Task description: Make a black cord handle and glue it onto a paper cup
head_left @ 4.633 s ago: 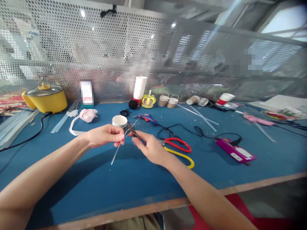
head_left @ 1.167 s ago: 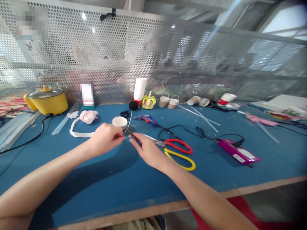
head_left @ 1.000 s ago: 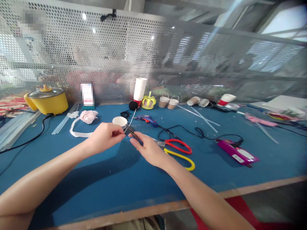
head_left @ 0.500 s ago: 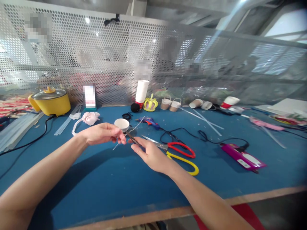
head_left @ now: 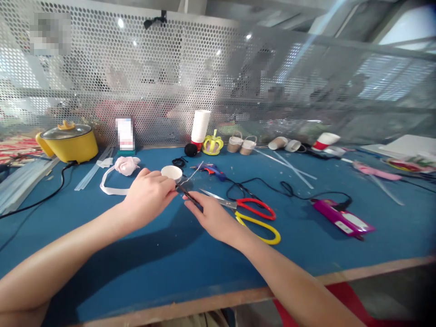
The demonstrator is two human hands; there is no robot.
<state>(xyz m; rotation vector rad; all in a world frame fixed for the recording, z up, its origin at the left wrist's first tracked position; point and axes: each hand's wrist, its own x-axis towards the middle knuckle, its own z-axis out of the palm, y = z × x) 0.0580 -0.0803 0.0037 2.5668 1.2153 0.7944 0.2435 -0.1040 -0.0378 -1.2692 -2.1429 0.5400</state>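
Note:
My right hand [head_left: 216,215] is closed around dark-handled pliers [head_left: 194,200], their tip pointing up and left. Its fingers touch or nearly touch my left hand [head_left: 150,195], which is closed with the back turned up. A thin twisted wire [head_left: 190,176] runs from the pliers' tip up and right. The wire's other end is hidden in my left fingers. Just behind the hands stands a white paper cup [head_left: 172,173]. Large scissors [head_left: 235,204] with one red and one yellow handle lie open beside my right hand.
A blue glue gun [head_left: 213,170] lies behind the scissors, its cord running towards a purple power strip [head_left: 344,219]. White ribbon [head_left: 126,165] rests left, near a yellow electric pot [head_left: 70,143]. Along the back stand stacked cups [head_left: 200,127], a yellow crown-like piece [head_left: 213,144] and small baskets [head_left: 248,146].
My left hand has turned over so its back faces up and its fingers have closed at the pliers' tip. The wire end below it has gone from sight. My right hand keeps the pliers.

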